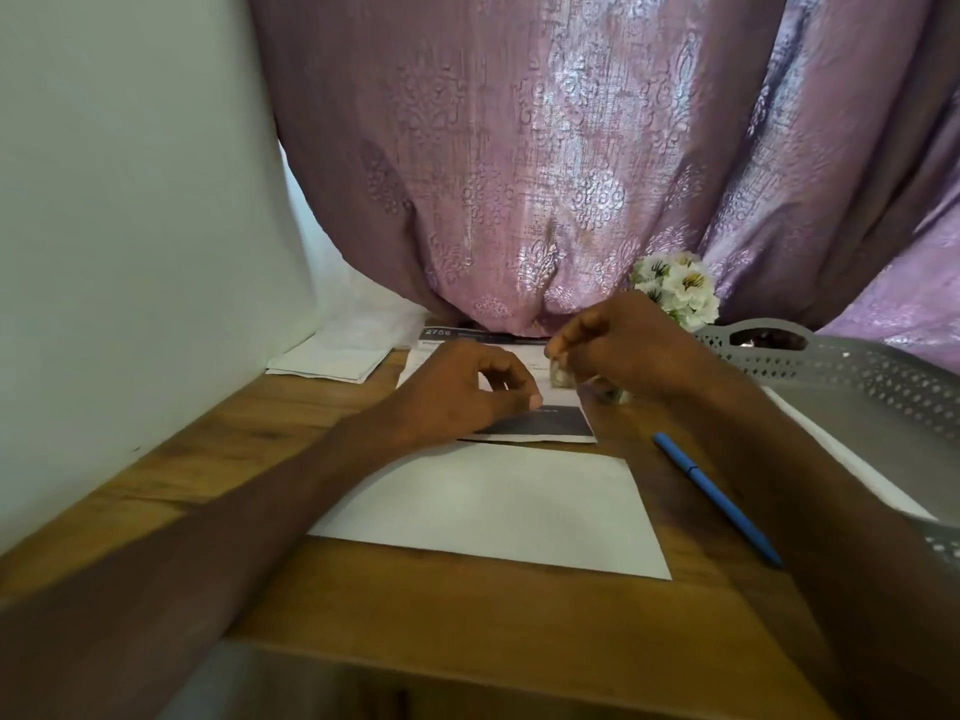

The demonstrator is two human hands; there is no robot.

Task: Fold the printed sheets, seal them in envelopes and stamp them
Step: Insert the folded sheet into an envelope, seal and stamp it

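One envelope lies at six o'clock, unstamped. Your right hand pinches a small stamp; your left hand, fingers curled, presses the printed sheet at twelve o'clock.

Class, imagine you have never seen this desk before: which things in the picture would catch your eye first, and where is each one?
First, the two hands at the centre: the right hand pinches a small stamp, while the left hand rests on a printed sheet. Nearer the viewer a plain white envelope lies flat on the wooden table, with a blue pen to its right. Behind hangs a shiny pink curtain.
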